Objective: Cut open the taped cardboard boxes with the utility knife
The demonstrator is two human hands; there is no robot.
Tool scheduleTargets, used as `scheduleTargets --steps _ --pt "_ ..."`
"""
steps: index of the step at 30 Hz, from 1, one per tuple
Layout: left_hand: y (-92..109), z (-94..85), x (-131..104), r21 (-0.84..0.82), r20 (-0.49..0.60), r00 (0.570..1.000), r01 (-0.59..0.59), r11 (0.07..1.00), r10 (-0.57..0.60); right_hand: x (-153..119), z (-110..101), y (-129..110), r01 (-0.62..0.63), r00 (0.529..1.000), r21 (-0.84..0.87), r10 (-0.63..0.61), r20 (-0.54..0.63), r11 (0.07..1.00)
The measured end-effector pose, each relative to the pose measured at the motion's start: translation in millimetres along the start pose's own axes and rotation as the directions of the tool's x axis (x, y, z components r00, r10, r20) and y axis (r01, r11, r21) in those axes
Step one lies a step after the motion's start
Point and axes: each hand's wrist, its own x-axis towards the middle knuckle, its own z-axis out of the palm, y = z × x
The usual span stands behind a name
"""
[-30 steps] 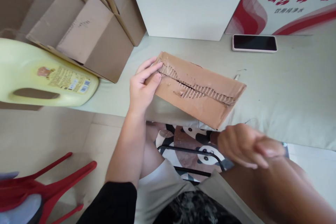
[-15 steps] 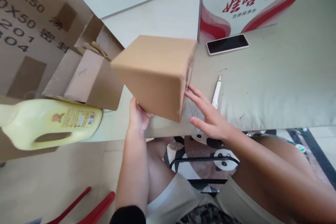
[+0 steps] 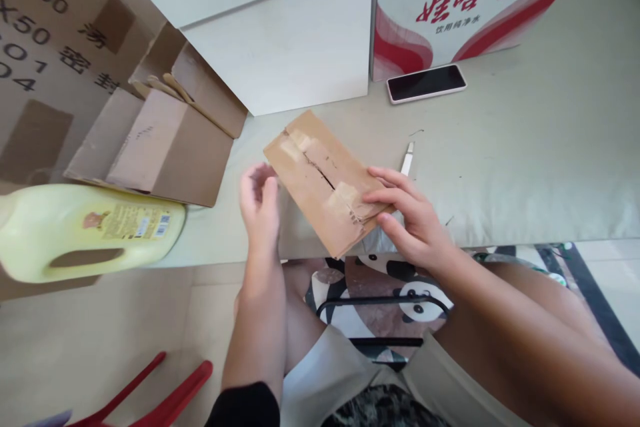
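Observation:
A small brown cardboard box [image 3: 320, 177] is tilted over the bench, showing a face with a torn, partly split seam and patches of clear tape. At its right corner, my right hand [image 3: 413, 217] grips the box, fingers on the face and thumb at the lower edge. My left hand [image 3: 260, 203] is just left of the box, fingers loosely curled and apart from the thumb, with nothing visible in it. Partly behind my right fingers lies a white-handled cutter-like tool [image 3: 408, 159] on the bench.
A phone [image 3: 427, 84] lies before a white and red carton [image 3: 465, 10]. A white box [image 3: 300, 47] stands behind. To the left are an opened cardboard box [image 3: 187, 153] and a pale yellow jug [image 3: 100, 233]. The bench edge [image 3: 220, 260] runs above my legs.
The cardboard box has turned over and come lower, so its taped seam now faces me. My left hand has come off it, while my right hand has closed on its corner.

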Motion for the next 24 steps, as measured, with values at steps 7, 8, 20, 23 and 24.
scheduleTargets --steps 7,8,20,23,24 --pt "17.7 23.2 -20.9 0.125 0.122 0.882 -0.468 0.875 0.455 -1.4 -6.0 6.5 -0.174 0.974 0.025 0.176 -0.144 0.984" --pt "17.5 24.6 -22.5 0.124 0.106 0.884 -0.465 0.877 0.454 1.3 -11.1 9.5 -0.268 0.947 -0.042 0.255 -0.196 0.963" --pt "10.8 25.0 -22.2 0.157 0.105 0.858 -0.514 0.843 0.503 20.7 -14.8 18.6 -0.45 0.685 -0.741 0.725 0.071 0.498" --pt "10.2 25.4 -22.5 0.174 0.109 0.855 -0.519 0.837 0.507 22.1 -19.6 22.3 -0.573 0.777 -0.487 0.625 -0.068 0.659" --pt "9.8 25.6 -22.3 0.161 0.107 0.848 -0.529 0.833 0.519 23.4 -21.9 22.4 -0.572 0.811 -0.396 0.567 -0.143 0.719"
